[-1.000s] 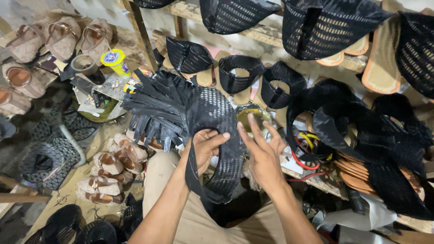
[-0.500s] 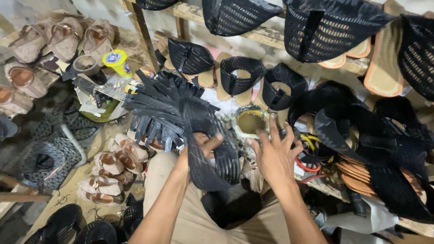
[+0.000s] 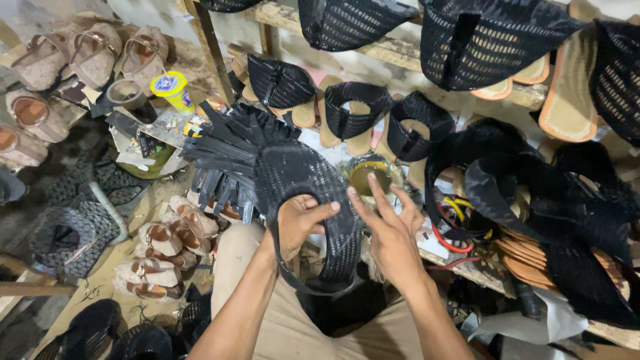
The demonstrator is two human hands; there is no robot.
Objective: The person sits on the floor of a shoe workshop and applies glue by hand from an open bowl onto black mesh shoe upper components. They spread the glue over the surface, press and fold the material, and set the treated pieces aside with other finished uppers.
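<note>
I hold a black woven sandal upper [image 3: 303, 200], a curved band of fine mesh with a dark bound edge, and it arches over my lap just in front of my knees. My left hand [image 3: 300, 223] sits inside its loop, thumb and fingers curled and pinching the lower edge of the weave, the wrist bent upward from my forearm. My right hand [image 3: 390, 230] hovers just beside the band's right edge, palm turned inward, fingers spread and loose, gripping nothing; whether the fingertips touch the weave I cannot tell. Just beyond my right fingertips stands a small round tin [image 3: 371, 176], open, with a yellowish-brown mass inside. Past my left knuckles a bundle of black strips [image 3: 223, 143] fans outward. Farther left, a yellow-lidded jar [image 3: 172, 90] stands on cluttered boards. Well to the left of my left elbow, tan sandals [image 3: 157, 250] lie in pairs on the floor.
</note>
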